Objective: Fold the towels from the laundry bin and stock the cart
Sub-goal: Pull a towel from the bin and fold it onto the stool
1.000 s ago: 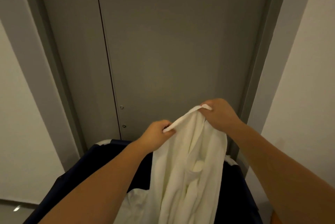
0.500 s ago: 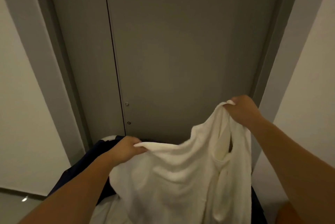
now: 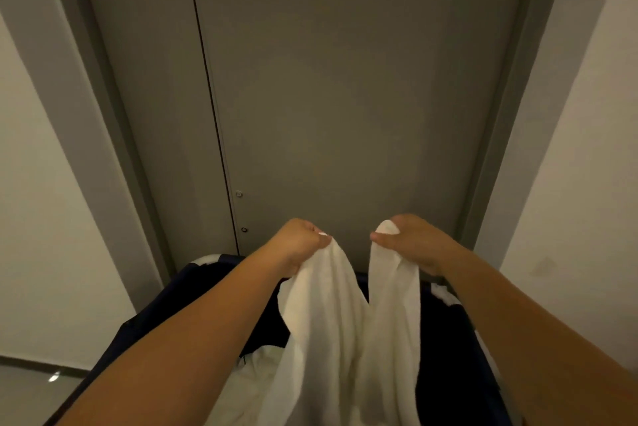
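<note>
We hold the towel [image 3: 328,308] over the laundry bin [image 3: 203,291]; it hangs in two narrow drapes, no longer spread wide. Our left hand [image 3: 299,246] and right hand [image 3: 411,242], each grip clamped on a corner, are now close together before the grey door [image 3: 345,98].

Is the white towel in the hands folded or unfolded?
Unfolded. The white towel hangs loose and bunched over the laundry bin, with the left hand and the right hand each gripping a part of its top edge.
</note>
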